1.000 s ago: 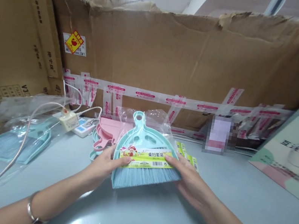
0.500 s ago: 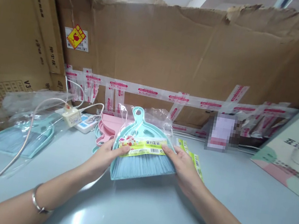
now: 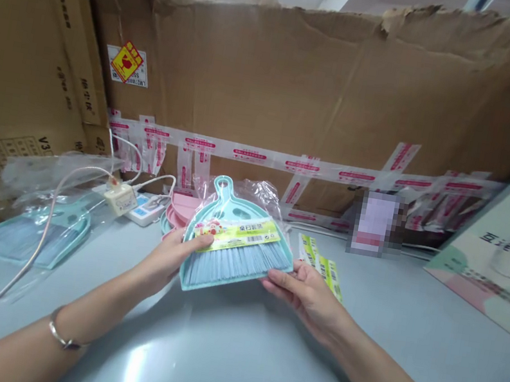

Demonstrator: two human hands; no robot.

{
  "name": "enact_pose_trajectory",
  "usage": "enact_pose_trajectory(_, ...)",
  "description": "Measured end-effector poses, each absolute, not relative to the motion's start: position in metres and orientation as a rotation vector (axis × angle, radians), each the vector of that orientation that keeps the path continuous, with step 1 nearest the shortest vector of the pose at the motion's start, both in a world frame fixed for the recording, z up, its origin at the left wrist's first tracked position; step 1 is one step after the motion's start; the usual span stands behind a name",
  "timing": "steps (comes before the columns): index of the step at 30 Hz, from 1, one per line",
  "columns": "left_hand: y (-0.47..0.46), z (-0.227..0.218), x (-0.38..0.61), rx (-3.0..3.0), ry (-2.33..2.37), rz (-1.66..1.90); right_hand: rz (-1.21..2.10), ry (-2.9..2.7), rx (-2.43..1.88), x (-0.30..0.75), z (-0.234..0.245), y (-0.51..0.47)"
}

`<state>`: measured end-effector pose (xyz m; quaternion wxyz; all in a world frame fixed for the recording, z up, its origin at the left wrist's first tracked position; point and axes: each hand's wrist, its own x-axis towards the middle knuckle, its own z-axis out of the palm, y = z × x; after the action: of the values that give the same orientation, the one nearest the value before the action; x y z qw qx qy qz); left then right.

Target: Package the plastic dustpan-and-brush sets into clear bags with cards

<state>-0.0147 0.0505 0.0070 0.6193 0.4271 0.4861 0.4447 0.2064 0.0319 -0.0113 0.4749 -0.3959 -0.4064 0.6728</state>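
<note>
A light-blue dustpan-and-brush set point(image 3: 235, 265) is held tilted above the table in a clear plastic bag point(image 3: 264, 196). Across it runs a yellow-green printed label point(image 3: 247, 237), and grey-blue bristles show below. My left hand point(image 3: 170, 260) grips its left side, thumb on the label's left end. At the lower right corner, my right hand point(image 3: 304, 290) pinches the edge between thumb and fingers. Behind the set lie pink dustpans point(image 3: 182, 208), partly hidden. More yellow-green labels point(image 3: 323, 264) lie on the table just beyond my right hand.
Another bagged blue dustpan set point(image 3: 33, 232) lies at left, crossed by a white cable point(image 3: 43, 234). A plug adapter point(image 3: 120, 198) sits on a power strip point(image 3: 148, 209). Large cardboard point(image 3: 263, 81) walls the back of the table point(image 3: 218, 354). A printed box point(image 3: 502, 258) stands at right.
The dustpan set has shifted slightly left and up. My right hand has slid from the label's right end down to the lower right corner; my left hand keeps its grip.
</note>
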Motion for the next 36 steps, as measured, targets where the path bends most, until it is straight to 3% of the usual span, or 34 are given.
enact_pose_trajectory(9,0.051,0.011,-0.019,1.012,1.112,1.02,1.536,-1.048,-1.015,0.199,-0.019,0.024)
enact_pose_trajectory(25,0.051,0.005,-0.019,1.152,1.099,0.896,1.818,-0.897,-0.805,0.198,-0.022,0.014)
enact_pose_trajectory(36,0.052,0.0,-0.019,1.153,1.186,0.971,1.571,-0.751,-1.044,0.189,-0.024,0.015)
